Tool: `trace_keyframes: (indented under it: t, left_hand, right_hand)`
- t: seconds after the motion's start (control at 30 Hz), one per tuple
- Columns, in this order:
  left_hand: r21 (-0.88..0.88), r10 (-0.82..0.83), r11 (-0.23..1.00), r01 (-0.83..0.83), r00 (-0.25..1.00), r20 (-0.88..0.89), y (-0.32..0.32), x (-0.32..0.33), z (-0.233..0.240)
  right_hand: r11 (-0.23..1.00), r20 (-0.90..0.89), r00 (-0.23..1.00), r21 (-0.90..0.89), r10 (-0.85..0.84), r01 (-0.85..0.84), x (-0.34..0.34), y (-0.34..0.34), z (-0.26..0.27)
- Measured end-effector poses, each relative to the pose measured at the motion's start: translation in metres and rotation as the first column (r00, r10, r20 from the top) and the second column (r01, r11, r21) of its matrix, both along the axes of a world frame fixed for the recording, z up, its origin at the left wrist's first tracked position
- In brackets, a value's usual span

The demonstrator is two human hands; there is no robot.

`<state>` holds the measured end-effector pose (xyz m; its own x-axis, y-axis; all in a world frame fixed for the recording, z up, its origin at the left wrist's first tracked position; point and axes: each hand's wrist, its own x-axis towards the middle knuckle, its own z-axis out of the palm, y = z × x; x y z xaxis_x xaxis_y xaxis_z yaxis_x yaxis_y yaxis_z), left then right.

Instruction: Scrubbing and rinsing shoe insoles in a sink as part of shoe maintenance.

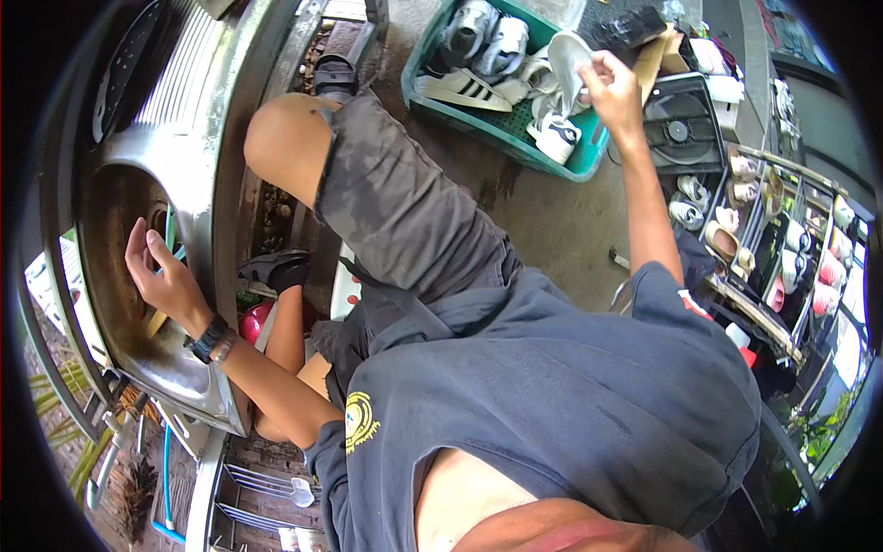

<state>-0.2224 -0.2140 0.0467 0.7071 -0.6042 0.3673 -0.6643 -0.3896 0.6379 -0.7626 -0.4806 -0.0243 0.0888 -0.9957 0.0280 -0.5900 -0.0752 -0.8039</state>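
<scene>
My right hand (pixel 610 93) pinches a whitish shoe insole (pixel 570 62) by its edge, above a green plastic basket (pixel 476 123). Inside the basket lie several shoes, among them a white sneaker with black stripes (pixel 465 90) and a smaller white shoe (pixel 556 136). Over the basin of a stainless steel sink (pixel 131 200) is my left hand (pixel 165 276), wearing a dark wristwatch. Its fingers are loosely bent and apart, with nothing visible in them. A yellow object (pixel 157 321) and a green one lie partly hidden in the basin behind that hand.
A rack (pixel 766 234) with several pairs of shoes stands at the right. Nearer the basket is a black fan-like unit (pixel 678 127). My bent knee (pixel 290 145) lies between sink and basket. Below the sink edge sit a red shiny round object (pixel 255 323) and a blue pipe (pixel 167 476).
</scene>
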Motion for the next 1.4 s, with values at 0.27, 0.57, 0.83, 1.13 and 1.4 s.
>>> trace_keyframes:
  t: [0.27,0.57,0.83,1.13,1.4]
  left_hand:
    - [-0.042,-0.686,0.717,0.696,0.715,0.136,-0.149,-0.153,0.025]
    - [-0.028,-0.414,0.909,0.416,0.889,-0.196,-0.17,-0.146,-0.025]
    - [-0.098,-0.421,0.907,0.409,0.877,-0.233,-0.202,-0.167,-0.04]
    - [-0.094,-0.401,0.916,0.389,0.886,-0.232,-0.199,-0.154,-0.038]
    - [-0.133,-0.41,0.912,0.388,0.879,-0.242,-0.196,-0.157,-0.033]
  right_hand:
    - [0.911,-0.069,0.94,-0.234,0.334,-0.341,0.135,0.007,0.063]
    - [0.865,0.774,0.617,0.202,0.146,-0.459,0.193,-0.076,-0.046]
    - [0.758,-0.374,0.791,0.631,0.484,-0.166,0.153,-0.107,-0.395]
    - [0.778,-0.539,0.804,0.607,0.253,0.161,0.149,-0.048,-0.276]
    - [0.836,-0.312,0.949,0.533,0.05,0.131,0.092,-0.048,-0.254]
